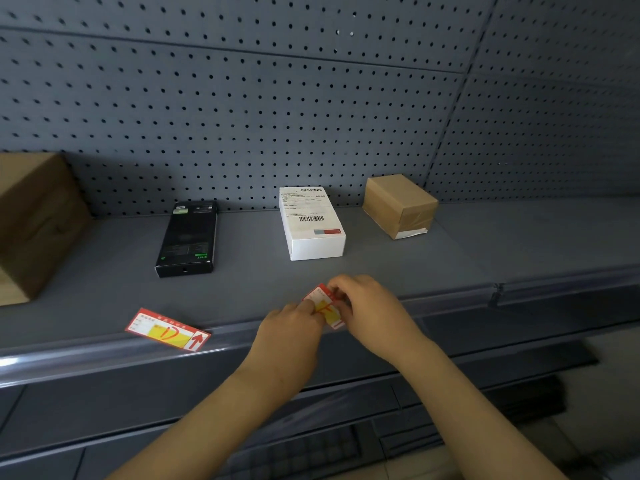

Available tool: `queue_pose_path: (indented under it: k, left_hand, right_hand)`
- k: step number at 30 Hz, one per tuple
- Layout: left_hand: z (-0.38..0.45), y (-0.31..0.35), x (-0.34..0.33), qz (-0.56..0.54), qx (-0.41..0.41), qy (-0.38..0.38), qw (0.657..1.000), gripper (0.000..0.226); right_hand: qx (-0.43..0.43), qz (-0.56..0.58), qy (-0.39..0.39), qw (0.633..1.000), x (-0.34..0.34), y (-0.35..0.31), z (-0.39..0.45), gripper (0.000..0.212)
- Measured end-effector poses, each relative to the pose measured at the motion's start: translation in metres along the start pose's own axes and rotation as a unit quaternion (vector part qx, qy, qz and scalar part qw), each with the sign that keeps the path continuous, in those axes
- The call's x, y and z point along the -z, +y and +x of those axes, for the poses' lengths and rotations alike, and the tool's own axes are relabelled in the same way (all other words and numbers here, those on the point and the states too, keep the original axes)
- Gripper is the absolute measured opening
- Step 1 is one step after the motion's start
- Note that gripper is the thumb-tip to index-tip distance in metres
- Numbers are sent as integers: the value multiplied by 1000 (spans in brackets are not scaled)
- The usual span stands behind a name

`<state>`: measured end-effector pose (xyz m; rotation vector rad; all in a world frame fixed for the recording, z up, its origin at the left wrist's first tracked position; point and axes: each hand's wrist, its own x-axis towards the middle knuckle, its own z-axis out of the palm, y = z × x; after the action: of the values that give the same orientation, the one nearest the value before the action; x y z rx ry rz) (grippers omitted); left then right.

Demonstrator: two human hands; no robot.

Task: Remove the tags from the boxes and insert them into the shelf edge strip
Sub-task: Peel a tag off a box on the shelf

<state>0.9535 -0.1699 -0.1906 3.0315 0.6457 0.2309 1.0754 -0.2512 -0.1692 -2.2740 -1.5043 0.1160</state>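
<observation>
**Both hands pinch one price tag at the shelf edge**

The left hand (294, 327) and right hand (370, 310) pinch a red-and-yellow price tag (323, 304) between fingertips, just above the shelf edge strip (104, 355). A second tag (168, 329) lies left of it on the shelf (242, 278). Behind sit a black box (187, 237), white box (310, 221) and brown carton (400, 204).

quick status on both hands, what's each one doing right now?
Left hand: closed, pinching the red and yellow tag at the shelf edge strip.
Right hand: closed on the same tag from the other side.
</observation>
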Motion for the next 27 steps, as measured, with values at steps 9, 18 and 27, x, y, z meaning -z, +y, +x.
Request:
queue_pose_path:
  k: [9, 18, 27]
  left_hand:
    - [-17, -25, 40, 0, 72, 44, 996, 36]
    - [-89, -81, 106, 35, 243, 148, 958, 31]
    - [-236, -185, 140, 99, 414, 162, 890, 25]
  right_hand:
    - [27, -25, 70, 997, 19, -33, 0, 35]
    - [211, 1, 36, 977, 6, -134, 22, 28]
    - [362, 66, -33, 929, -60, -320, 30, 22]
